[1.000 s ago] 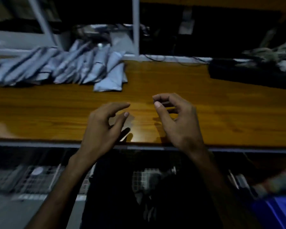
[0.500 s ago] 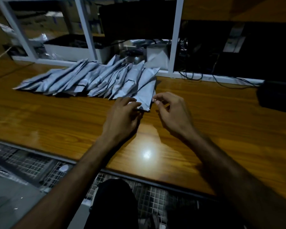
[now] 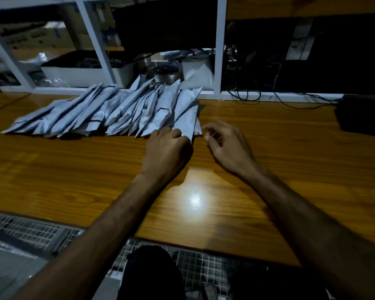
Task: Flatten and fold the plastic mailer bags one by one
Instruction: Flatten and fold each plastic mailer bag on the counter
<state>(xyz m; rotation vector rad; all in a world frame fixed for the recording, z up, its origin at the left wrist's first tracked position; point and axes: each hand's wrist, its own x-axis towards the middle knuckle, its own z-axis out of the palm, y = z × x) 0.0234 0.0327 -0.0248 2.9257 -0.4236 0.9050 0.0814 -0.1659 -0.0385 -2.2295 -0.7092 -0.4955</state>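
A row of several grey folded mailer bags lies fanned across the far left of the wooden table. The rightmost mailer bag ends the row. My left hand is at its near end, with bent fingers gripping the bag's lower edge; the fingertips are hidden. Just right of that bag's near corner, my right hand hovers with loosely curled fingers and holds nothing.
A white shelf frame stands along the table's back edge, with bins, a tape roll and cables behind it. A dark box sits at the far right. A wire mesh rack lies below the table's near edge.
Both hands went forward from the table's near edge to the rightmost bag. The right hand pinched its corner half a second ago and has now let go, drawing slightly right.
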